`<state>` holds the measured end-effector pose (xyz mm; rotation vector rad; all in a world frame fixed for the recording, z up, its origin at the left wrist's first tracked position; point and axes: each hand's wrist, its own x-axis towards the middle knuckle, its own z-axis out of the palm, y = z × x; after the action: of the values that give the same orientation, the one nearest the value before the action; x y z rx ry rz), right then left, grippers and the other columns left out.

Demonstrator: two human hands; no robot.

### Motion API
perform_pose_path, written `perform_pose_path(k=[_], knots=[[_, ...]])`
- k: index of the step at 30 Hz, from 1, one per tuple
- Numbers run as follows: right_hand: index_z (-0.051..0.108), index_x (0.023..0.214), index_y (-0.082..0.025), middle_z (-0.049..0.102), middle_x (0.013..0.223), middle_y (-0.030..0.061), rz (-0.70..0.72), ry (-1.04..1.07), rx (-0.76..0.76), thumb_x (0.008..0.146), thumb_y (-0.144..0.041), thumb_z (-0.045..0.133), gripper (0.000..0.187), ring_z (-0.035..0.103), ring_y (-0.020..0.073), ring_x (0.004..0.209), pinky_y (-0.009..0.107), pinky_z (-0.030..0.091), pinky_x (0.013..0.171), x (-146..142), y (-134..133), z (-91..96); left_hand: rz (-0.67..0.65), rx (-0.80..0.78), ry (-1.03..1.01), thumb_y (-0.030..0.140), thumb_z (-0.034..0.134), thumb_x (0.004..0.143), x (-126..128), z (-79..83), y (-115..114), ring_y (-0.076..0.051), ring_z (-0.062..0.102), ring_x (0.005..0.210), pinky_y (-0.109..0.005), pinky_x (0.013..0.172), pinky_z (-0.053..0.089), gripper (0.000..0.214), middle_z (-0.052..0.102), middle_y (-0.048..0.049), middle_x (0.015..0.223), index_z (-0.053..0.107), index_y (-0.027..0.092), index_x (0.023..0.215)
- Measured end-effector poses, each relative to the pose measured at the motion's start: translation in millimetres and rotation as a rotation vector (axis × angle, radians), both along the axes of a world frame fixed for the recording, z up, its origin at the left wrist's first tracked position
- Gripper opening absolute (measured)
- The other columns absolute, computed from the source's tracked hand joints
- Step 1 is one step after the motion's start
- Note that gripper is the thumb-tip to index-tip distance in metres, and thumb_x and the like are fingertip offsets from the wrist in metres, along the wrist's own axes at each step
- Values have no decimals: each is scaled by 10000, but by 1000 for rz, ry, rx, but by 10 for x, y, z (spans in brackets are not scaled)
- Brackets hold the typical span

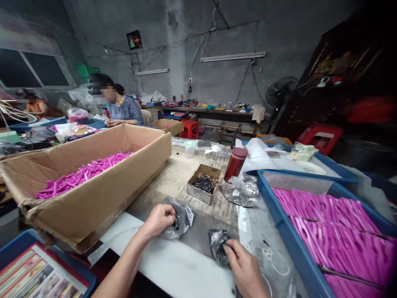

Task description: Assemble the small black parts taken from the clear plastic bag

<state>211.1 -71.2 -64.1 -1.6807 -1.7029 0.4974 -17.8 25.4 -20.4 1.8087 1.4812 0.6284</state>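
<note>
Fingers of the left hand (159, 219) were curled tight around a crumpled clear plastic bag of small dark parts (183, 217) on the near grey worktable (201, 232). Right of it, the right hand (245, 267) pinched a smaller crumpled plastic bag (217, 244), thumb and fingers closed.

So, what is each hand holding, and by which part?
Left hand: clear plastic bag, by its left side. Right hand: smaller crumpled bag, by its right edge.
</note>
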Motion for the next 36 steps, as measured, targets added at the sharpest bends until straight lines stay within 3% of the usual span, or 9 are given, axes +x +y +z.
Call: perform_pose_path(k=[4,10,15,19,27,36], knots=[[514,705,-194,597,611,20,-6,97,-26,758,-329,346,222,550,172,566,241,403,514,-2,-8,12,32,-116,-189,171,416,558,33,-13,-20,-55,325,339,-162,338,240,49,356,75,386,396,163,514],[527,681,-189,546,578,-9,-68,383,-73,726,-342,424,190,503,159,557,229,372,518,-7,-22,49,11,-237,-392,231,472,600,118,59,-123,-44,318,330,-148,309,211,105,412,60,413,398,160,579],[515,617,-167,472,524,-33,-87,835,-125,669,-347,515,188,427,122,500,215,341,473,-14,12,75,-111,-382,-660,237,544,606,337,114,-255,-30,302,342,-142,329,183,148,396,70,407,434,138,593],[489,569,-161,371,443,-71,-111,1049,-158,639,-356,559,218,302,75,404,191,234,390,-22,15,113,-208,-442,-699,242,562,613,562,103,-394,-29,293,364,-149,350,184,155,391,70,430,454,131,605],[489,595,-159,363,462,-71,-104,1134,-126,665,-360,546,220,294,76,427,191,236,411,-69,-56,127,-231,-507,-775,306,551,646,916,28,-647,-34,251,393,-156,370,162,201,355,68,443,467,128,609],[507,619,-166,422,452,-62,-146,1064,-55,644,-365,558,207,350,76,394,184,271,377,-126,-113,186,-191,-637,-1021,313,610,601,1008,-67,-697,-27,230,411,-160,365,124,229,416,39,528,489,125,651]])
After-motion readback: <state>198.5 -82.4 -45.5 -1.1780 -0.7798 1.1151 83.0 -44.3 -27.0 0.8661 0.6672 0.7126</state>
